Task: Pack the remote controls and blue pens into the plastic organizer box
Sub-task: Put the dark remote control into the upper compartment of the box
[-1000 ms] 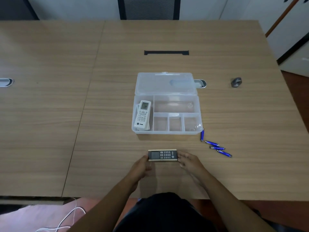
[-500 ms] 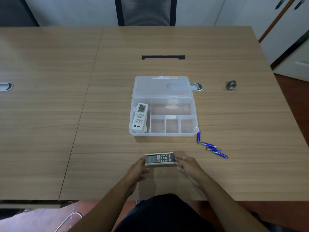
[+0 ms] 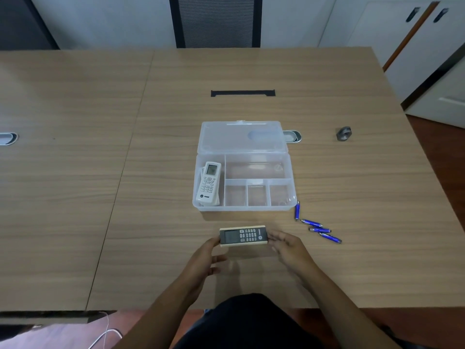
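You hold the dark remote sideways, left hand and right hand each gripping an end, just above the surface. A white remote fills the box's left slot; lift yours into the long compartment. The pens wait beside it.

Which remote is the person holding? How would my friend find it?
Find the clear plastic organizer box in the middle of the table. Just in front of it, the left hand and right hand hold the dark remote sideways. Unlike the white remote inside the box, it has a dark face and pale edges.
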